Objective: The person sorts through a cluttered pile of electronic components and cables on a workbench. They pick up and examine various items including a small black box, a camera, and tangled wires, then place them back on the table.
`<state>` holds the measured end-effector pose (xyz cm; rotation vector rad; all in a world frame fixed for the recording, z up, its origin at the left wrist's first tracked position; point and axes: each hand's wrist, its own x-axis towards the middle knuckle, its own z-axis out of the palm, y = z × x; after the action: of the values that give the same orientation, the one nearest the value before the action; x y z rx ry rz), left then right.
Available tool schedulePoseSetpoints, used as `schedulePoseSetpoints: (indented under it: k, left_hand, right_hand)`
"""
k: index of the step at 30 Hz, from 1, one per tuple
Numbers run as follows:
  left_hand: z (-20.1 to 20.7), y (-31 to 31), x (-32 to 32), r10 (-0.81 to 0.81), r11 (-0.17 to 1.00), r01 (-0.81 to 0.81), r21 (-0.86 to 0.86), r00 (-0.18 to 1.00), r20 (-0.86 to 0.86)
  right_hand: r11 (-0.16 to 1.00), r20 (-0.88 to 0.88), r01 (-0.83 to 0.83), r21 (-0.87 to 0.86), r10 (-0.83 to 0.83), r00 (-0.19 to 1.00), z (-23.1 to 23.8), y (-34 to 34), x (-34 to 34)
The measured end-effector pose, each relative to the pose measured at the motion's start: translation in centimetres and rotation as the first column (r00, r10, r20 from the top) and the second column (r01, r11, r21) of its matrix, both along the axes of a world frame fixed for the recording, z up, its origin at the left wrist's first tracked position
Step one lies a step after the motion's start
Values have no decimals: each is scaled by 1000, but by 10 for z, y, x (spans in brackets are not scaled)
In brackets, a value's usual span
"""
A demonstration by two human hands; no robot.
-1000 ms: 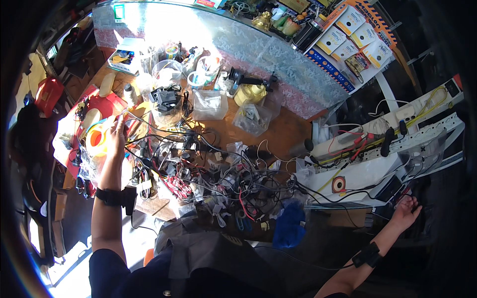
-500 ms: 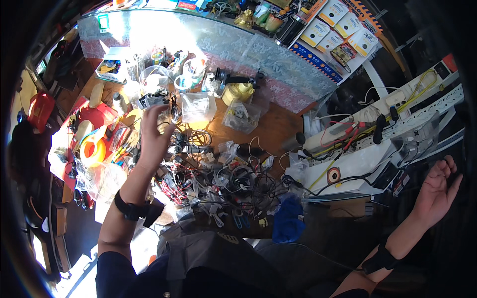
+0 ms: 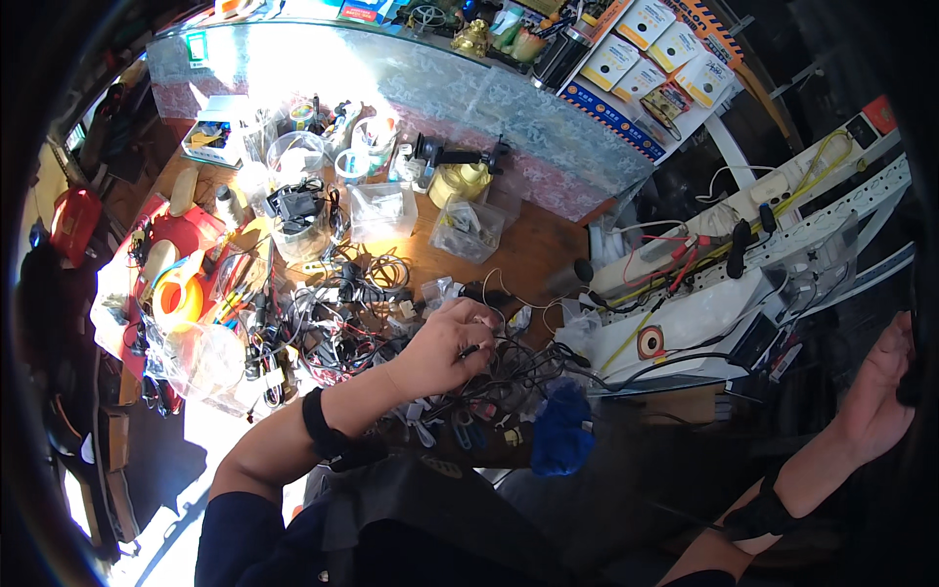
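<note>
My left hand (image 3: 445, 350) is over the middle of the cluttered table, its fingers closed in a pinch. A short black piece, looking like a cable end (image 3: 470, 350), shows between them. Below and around this hand spreads a tangle of cables (image 3: 333, 328), black, white and red. Far to the right, my right hand (image 3: 875, 386) is at the dark rim of the view, fingers curled. A dark shape lies against it, too dim to name. A blue cloth-like bundle (image 3: 564, 428) sits at the table's near edge.
Clear plastic boxes (image 3: 381, 212) and a tub with black adapters (image 3: 298, 205) stand behind the tangle. An orange tape roll (image 3: 179, 295) lies at left on a red sheet. A patterned partition (image 3: 440, 93) closes the back. Power strips (image 3: 729, 230) run along the right.
My left hand has swung right and nearer, from above the tub to the cable tangle, and its spread fingers have closed. My right hand has moved slightly outward and its fingers have curled.
</note>
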<state>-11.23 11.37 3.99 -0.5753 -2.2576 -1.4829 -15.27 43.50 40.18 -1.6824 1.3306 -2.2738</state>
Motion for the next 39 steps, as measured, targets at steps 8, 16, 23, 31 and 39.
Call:
schedulePoseSetpoints:
  k: [8,16,23,31,39]
  left_hand:
    - [3,45,-4,-65,945,61,-322,998,-2]
    - [-20,20,-34,174,973,-190,131,976,129]
    - [7,-76,-21,531,840,-517,-165,846,54]
    - [50,-64,7,-542,589,-126,798,671,506]
    - [47,-44,30,-606,546,-194,815,580,545]
  right_hand:
    - [998,137,-36,49,29,990,-23,-13,10]
    - [907,57,396,-142,-392,918,-14,50,17]
    - [653,454,749,-112,-637,623,-55,111,-46]
    - [772,42,549,321,-590,806,-246,-48,-25]
    - [813,405,15,582,-306,861,-330,-169,32]
